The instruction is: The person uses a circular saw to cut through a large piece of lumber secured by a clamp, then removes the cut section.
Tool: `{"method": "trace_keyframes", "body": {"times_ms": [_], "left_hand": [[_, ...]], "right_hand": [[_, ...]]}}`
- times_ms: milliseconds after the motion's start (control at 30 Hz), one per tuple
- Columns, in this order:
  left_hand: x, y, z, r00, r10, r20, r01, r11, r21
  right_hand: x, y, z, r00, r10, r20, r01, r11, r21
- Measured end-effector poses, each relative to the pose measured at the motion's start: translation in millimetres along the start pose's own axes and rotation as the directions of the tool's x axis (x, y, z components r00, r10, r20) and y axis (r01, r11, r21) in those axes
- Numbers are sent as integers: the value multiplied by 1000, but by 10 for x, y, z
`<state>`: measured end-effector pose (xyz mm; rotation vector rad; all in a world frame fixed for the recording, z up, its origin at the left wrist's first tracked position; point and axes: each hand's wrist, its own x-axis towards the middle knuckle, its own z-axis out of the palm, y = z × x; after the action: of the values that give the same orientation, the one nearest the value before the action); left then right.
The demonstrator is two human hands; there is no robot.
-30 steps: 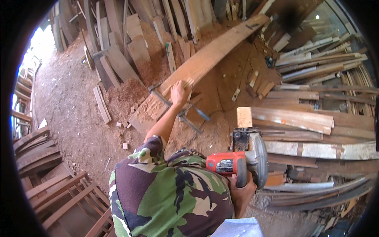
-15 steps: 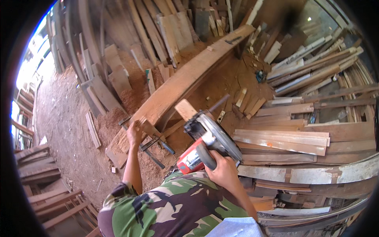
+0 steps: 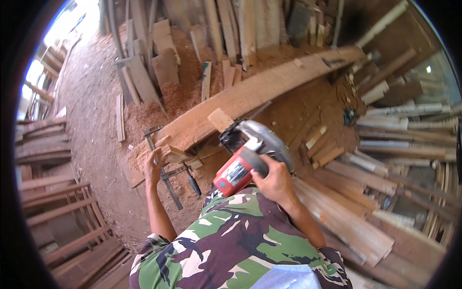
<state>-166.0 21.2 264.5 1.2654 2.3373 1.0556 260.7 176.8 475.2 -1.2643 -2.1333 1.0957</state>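
My right hand (image 3: 275,180) grips the handle of a red and black circular saw (image 3: 236,171), which hangs tilted over my lap with its silver guard to the right. A pale wooden strip (image 3: 220,120) shows at the saw's front end. My left hand (image 3: 153,167) has its fingers bent around the end of a short wooden piece (image 3: 176,153), at the near end of a long wooden plank bench (image 3: 260,79). Beside that hand, a bar clamp (image 3: 172,189) with a dark handle sits at the bench end. The left fingertips are partly hidden.
Sawdust (image 3: 180,94) and offcuts cover the ground around the bench. Boards (image 3: 245,33) lean upright at the far side. Stacked planks (image 3: 351,216) lie close on my right, and wooden frames (image 3: 62,207) stand at the left. A small tool (image 3: 332,62) rests on the bench's far end.
The view has turned, so the bench and boards appear rotated and shifted. My left hand has moved slightly at the wooden piece, its fingers less blurred. The saw stays in my right hand.
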Motion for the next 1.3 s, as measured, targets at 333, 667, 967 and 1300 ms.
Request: {"method": "trace_keyframes", "body": {"times_ms": [333,667,967,1300], "left_hand": [[-375,439,123,942,-198,-270,246,956,158],[-1961,121,784,554,-613,-563,761,647,45],[-1891,372,1729,362,-796,-485,932,295,211],[-1438,555,2258,297,-839,-457,949,311,46]], "right_hand": [[2485,1486,-417,985,-130,-114,93,954,-286],[4229,2630,-499,964,-62,-259,-103,811,-576],[4456,3275,-470,985,-123,-117,36,826,-563],[4462,2888,-512,999,-34,22,40,879,-475]]}}
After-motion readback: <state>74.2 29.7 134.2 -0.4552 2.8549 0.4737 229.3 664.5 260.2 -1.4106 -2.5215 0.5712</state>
